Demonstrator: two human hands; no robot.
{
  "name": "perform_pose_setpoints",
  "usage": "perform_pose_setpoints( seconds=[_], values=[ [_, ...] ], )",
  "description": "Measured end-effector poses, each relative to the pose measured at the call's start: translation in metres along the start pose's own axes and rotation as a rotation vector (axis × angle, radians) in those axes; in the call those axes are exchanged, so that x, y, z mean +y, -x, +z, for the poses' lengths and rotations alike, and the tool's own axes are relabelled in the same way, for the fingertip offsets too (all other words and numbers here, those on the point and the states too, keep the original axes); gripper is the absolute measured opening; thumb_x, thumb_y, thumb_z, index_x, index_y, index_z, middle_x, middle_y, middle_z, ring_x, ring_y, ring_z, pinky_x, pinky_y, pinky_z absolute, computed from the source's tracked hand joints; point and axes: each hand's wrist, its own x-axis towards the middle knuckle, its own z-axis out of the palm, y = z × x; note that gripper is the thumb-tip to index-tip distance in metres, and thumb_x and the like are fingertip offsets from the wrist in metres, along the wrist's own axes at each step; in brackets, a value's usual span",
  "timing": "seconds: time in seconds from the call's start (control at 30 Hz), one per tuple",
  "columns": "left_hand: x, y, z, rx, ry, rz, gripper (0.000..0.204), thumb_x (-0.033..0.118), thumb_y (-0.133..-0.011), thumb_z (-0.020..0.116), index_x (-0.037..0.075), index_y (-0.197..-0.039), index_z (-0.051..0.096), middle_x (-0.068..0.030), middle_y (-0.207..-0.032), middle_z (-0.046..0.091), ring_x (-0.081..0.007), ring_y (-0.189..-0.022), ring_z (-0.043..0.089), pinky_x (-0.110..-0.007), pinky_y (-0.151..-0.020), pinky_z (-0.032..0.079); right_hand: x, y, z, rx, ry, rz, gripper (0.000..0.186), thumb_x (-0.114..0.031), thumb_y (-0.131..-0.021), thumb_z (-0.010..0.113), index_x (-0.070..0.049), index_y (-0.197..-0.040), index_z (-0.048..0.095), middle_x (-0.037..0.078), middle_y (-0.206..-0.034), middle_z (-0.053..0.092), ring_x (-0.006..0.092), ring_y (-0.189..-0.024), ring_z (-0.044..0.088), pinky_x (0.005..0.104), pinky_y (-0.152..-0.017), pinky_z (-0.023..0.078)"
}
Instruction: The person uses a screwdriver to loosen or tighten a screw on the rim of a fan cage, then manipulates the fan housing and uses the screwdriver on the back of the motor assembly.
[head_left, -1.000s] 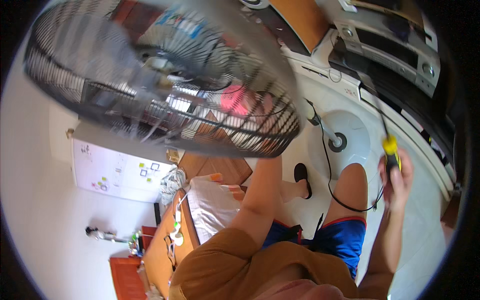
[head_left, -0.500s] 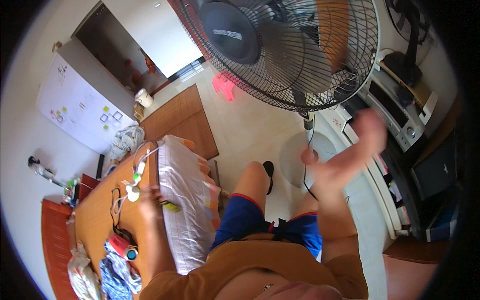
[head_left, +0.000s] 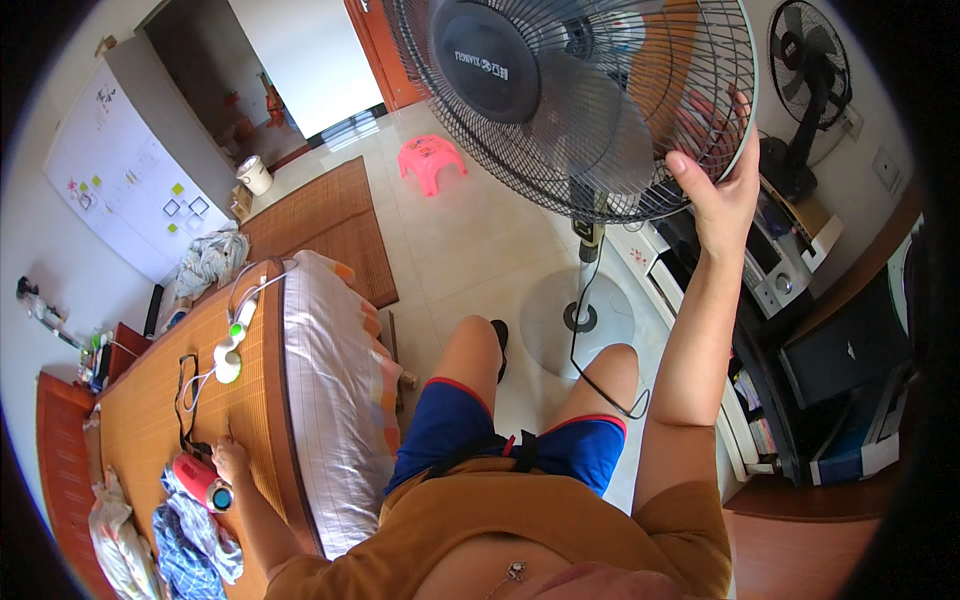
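A large black standing fan point(head_left: 485, 62) tilts over the floor before me; its blades look smeared, and a pole rises from a round pale base point(head_left: 540, 340). My right hand point(head_left: 722, 200) grips the right rim of its wire cage, thumb in front and fingers behind. At lower left, my left hand point(head_left: 231, 461) is down on the bed's woven mat point(head_left: 255, 400), fingers curled; what they hold, if anything, is hidden. Just beside it lies a red cylindrical speaker-like device point(head_left: 197, 482) with a black strap.
A white power strip point(head_left: 241, 320) and cables lie on the bed, with crumpled blue clothes point(head_left: 190, 545) nearby. On the floor are a pink stool point(head_left: 431, 158) and a brown mat point(head_left: 345, 220). The fan's black cord point(head_left: 600, 380) loops by my right leg. A second fan point(head_left: 808, 65) stands right.
My right hand has risen from beside the fan to its cage rim. My left hand, earlier holding a dark and yellow-green object, has moved back beside the red device; that object no longer shows.
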Motion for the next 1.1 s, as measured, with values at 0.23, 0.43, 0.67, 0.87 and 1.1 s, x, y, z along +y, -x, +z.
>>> perform_pose_setpoints(
  seconds=[0.23, 0.43, 0.67, 0.87, 1.1],
  values=[
    [0.045, 0.006, -0.035, -0.004, -0.139, -0.155, 0.033, 0.030, -0.082, 0.053, 0.013, -0.109, 0.059, -0.0124, -0.117, 0.055, -0.0322, -0.105, 0.055, -0.045, -0.079, 0.049, 0.001, -0.003, -0.007, 0.010, 0.012, 0.004, 0.081, -0.008, -0.064, 0.079, 0.004, -0.132, 0.037, 0.013, -0.115, 0.055, 0.0182, -0.101, 0.056, 0.0307, -0.089, 0.045],
    [0.124, -0.024, -0.079, 0.373, 0.531, 0.344, 0.037, 0.007, -0.076, 0.065, 0.006, -0.112, 0.058, -0.0130, -0.115, 0.055, -0.0293, -0.102, 0.056, -0.039, -0.083, 0.047, -0.008, -0.009, -0.015, -0.060, 0.009, 0.063, 0.081, -0.015, -0.070, 0.075, 0.004, -0.136, 0.031, 0.015, -0.121, 0.053, 0.0212, -0.108, 0.053, 0.0322, -0.095, 0.040],
    [0.412, -0.008, -0.157, -0.533, 1.753, 0.456, 0.053, 0.032, -0.089, 0.059, 0.008, -0.133, 0.040, -0.0080, -0.122, 0.051, -0.0199, -0.104, 0.054, -0.037, -0.085, 0.046, -0.015, 0.012, -0.005, 0.058, -0.005, 0.036, 0.112, -0.010, -0.056, 0.085, 0.001, -0.141, 0.013, 0.018, -0.124, 0.046, 0.0227, -0.107, 0.052, 0.0324, -0.093, 0.042],
    [0.581, 0.026, -0.236, -1.252, 2.002, 0.056, 0.091, 0.077, -0.080, 0.027, 0.012, -0.144, 0.018, -0.0191, -0.145, 0.024, -0.0385, -0.132, 0.026, -0.057, -0.103, 0.025, -0.007, 0.011, 0.013, 0.022, 0.177, -0.011, 0.110, -0.008, -0.054, 0.086, -0.003, -0.141, 0.019, 0.014, -0.124, 0.049, 0.0223, -0.109, 0.052, 0.0334, -0.095, 0.042],
    [0.630, 0.051, -0.229, -1.446, 2.459, 0.306, 0.088, 0.076, -0.082, 0.015, 0.013, -0.141, 0.030, -0.0061, -0.144, 0.033, -0.0291, -0.131, 0.031, -0.048, -0.107, 0.023, 0.005, 0.011, 0.004, 0.029, 0.247, -0.070, 0.108, -0.012, -0.052, 0.087, -0.003, -0.139, 0.024, 0.015, -0.124, 0.051, 0.0229, -0.109, 0.053, 0.0337, -0.094, 0.043]
  ],
)
